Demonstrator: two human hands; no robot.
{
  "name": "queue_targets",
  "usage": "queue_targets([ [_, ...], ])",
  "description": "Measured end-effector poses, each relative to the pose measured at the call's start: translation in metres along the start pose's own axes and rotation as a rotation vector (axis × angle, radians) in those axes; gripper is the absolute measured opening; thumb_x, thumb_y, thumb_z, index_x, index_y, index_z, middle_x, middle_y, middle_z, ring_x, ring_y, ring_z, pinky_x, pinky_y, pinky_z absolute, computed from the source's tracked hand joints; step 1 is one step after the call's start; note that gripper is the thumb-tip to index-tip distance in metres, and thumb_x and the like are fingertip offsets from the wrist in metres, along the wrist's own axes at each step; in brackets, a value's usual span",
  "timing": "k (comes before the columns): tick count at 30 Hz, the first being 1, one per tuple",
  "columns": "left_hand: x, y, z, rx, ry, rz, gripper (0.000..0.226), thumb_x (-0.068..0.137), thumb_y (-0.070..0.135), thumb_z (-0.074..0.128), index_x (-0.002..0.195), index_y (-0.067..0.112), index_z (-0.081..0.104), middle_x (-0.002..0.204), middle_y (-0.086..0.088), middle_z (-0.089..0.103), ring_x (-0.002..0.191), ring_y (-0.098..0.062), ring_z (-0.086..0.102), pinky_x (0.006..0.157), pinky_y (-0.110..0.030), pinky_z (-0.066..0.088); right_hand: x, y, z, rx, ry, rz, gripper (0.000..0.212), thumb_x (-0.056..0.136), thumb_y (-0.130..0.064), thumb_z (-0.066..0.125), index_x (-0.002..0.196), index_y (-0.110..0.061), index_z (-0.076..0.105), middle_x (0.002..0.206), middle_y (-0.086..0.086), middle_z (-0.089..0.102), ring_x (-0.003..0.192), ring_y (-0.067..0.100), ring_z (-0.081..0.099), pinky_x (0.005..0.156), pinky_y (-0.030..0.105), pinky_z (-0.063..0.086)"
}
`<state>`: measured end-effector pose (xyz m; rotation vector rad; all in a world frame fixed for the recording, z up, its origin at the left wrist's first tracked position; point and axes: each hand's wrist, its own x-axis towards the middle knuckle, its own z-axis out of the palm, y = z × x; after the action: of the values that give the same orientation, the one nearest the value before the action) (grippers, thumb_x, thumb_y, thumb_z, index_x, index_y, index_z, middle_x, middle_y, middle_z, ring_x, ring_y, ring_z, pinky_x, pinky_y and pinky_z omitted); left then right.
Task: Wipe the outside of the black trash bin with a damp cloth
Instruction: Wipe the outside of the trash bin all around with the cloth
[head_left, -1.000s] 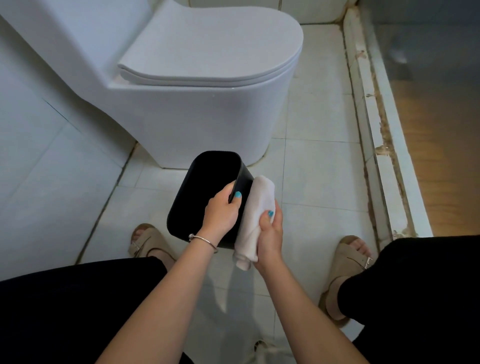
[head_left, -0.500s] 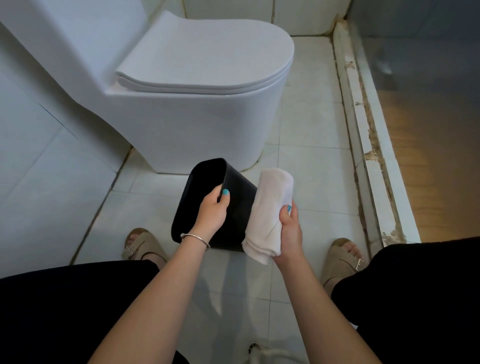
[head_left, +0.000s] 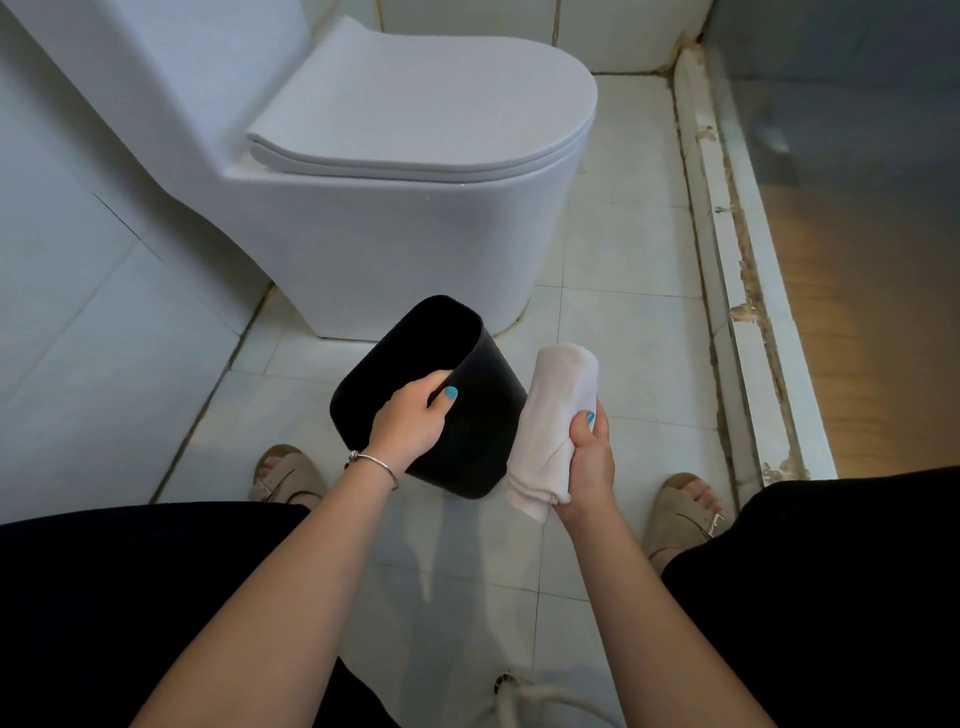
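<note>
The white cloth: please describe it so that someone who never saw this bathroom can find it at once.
Start at the white toilet; in front of it the left hand holds a tilted black trash bin. Beside the bin's right wall, the right hand grips the cloth. It is the only soft, folded, off-white thing here.

Black bin, white cloth, white toilet, teal nails, beige sandals.
</note>
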<state>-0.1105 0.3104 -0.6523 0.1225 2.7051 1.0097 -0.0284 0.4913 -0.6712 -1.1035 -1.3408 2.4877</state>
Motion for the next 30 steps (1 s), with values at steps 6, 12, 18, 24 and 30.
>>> queue_targets([
  [6, -0.007, 0.001, -0.003, 0.213, -0.079, 0.106, 0.037, 0.100, 0.033, 0.043, 0.137, 0.032, 0.046, 0.121, 0.003, 0.062, 0.102, -0.019, 0.061, 0.078, -0.029, 0.053, 0.000, -0.001, 0.000, -0.006, 0.019, 0.011, 0.031, 0.102, -0.031, 0.041, 0.133, -0.036, 0.046, 0.121, -0.002, 0.060, 0.106, 0.021, 0.060, 0.081, 0.038, 0.053],
  [12, -0.004, 0.003, -0.005, 0.280, -0.120, 0.140, 0.037, 0.100, 0.034, 0.043, 0.137, 0.035, 0.046, 0.111, 0.006, 0.065, 0.083, -0.013, 0.060, 0.061, -0.020, 0.044, 0.002, -0.002, -0.003, 0.006, 0.026, 0.023, 0.030, 0.102, -0.033, 0.042, 0.131, -0.039, 0.046, 0.124, 0.000, 0.060, 0.109, 0.025, 0.060, 0.088, 0.044, 0.053],
  [18, -0.003, -0.003, -0.012, 0.298, -0.153, 0.165, 0.030, 0.096, 0.034, 0.053, 0.126, 0.037, 0.058, 0.103, 0.010, 0.068, 0.085, -0.011, 0.063, 0.072, -0.029, 0.053, 0.003, -0.004, -0.006, 0.042, 0.030, 0.000, 0.035, 0.102, -0.028, 0.042, 0.137, -0.033, 0.045, 0.124, 0.001, 0.060, 0.106, 0.021, 0.061, 0.074, 0.035, 0.052],
  [24, -0.009, -0.006, -0.018, 0.366, -0.042, 0.180, 0.022, 0.092, 0.032, 0.059, 0.113, 0.036, 0.067, 0.093, 0.011, 0.070, 0.077, -0.009, 0.062, 0.071, -0.028, 0.052, 0.003, -0.008, -0.011, 0.009, 0.030, -0.032, 0.036, 0.102, -0.029, 0.041, 0.138, -0.032, 0.045, 0.125, 0.001, 0.060, 0.107, 0.021, 0.061, 0.077, 0.034, 0.052],
  [30, -0.014, -0.015, -0.013, 0.239, -0.038, 0.156, 0.023, 0.090, 0.024, 0.065, 0.112, 0.028, 0.070, 0.111, 0.011, 0.069, 0.105, -0.012, 0.061, 0.087, -0.026, 0.049, -0.002, -0.019, -0.002, -0.074, -0.054, -0.112, 0.035, 0.102, -0.027, 0.042, 0.137, -0.033, 0.045, 0.122, -0.005, 0.059, 0.104, 0.013, 0.060, 0.072, 0.025, 0.050],
])
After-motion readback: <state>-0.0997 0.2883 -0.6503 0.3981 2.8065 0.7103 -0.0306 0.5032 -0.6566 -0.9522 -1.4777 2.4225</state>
